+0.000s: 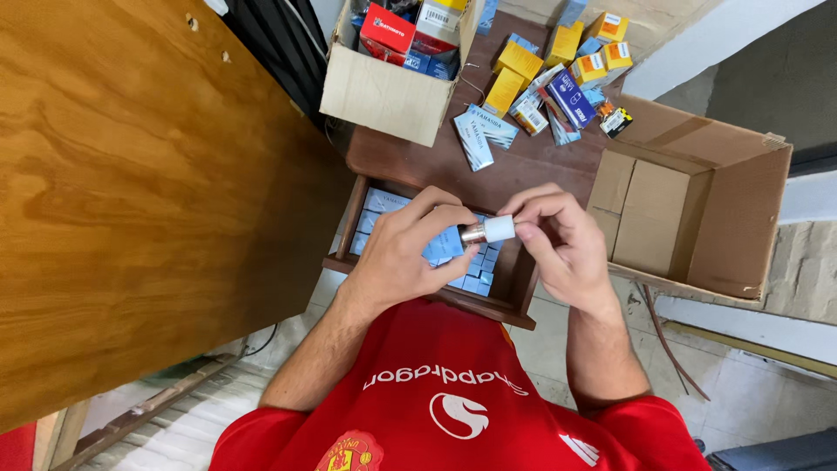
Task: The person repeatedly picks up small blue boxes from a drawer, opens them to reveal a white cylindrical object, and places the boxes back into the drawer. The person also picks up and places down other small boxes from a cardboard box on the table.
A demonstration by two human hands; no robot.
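**Small bulb held over a drawer of blue boxes**

Wooden panel fills the frame's left. At centre, the left hand (403,253) grips a light blue carton (445,243); the right hand (558,240) pinches a small bulb (490,229), which looks light, smooth and fragile, safest held by its metal base. Below lies an open drawer (351,228); right, an empty cardboard box (697,209) crowds the desk (418,161).

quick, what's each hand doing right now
Left hand: closed on a small pale blue box.
Right hand: pinching a small white bulb with metal base.
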